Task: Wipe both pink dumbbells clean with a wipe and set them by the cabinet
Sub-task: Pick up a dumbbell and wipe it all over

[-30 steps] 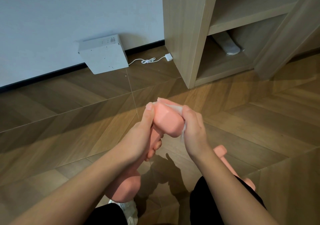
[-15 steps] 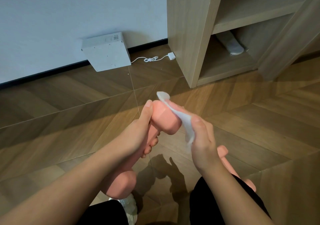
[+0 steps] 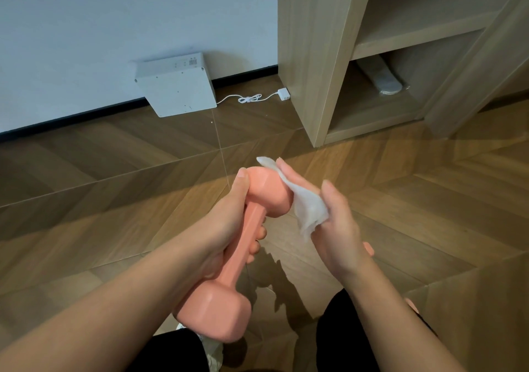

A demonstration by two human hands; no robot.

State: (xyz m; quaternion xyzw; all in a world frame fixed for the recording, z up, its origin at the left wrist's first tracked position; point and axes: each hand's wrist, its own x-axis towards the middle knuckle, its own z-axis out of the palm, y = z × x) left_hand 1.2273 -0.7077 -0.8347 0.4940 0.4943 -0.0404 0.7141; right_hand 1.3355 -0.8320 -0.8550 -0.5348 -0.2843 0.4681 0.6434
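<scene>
**Wiping the far head of the first dumbbell**

Your left hand [image 3: 226,228] is clenched round the handle of the dumbbell [image 3: 266,192], which tilts up and away from you above the floor [image 3: 114,200], one head near your knees and the other far. Your right hand [image 3: 339,228] lies fairly flat, fingers nearly straight, pressing the wipe [image 3: 307,207] against the right side of that far head (the thumb stands off, so this is a press, not a pinch).

This looks like the wiping step on the first of the pair. The second dumbbell [image 3: 369,250] lies on the floor behind your right forearm, mostly hidden. Next, you'll likely need to turn the handle in your left hand to bring unwiped faces round.

The cabinet [image 3: 315,56] stands far right. A white box [image 3: 177,85] and its cable [image 3: 252,98] sit left of it, so set down clear of them.
</scene>
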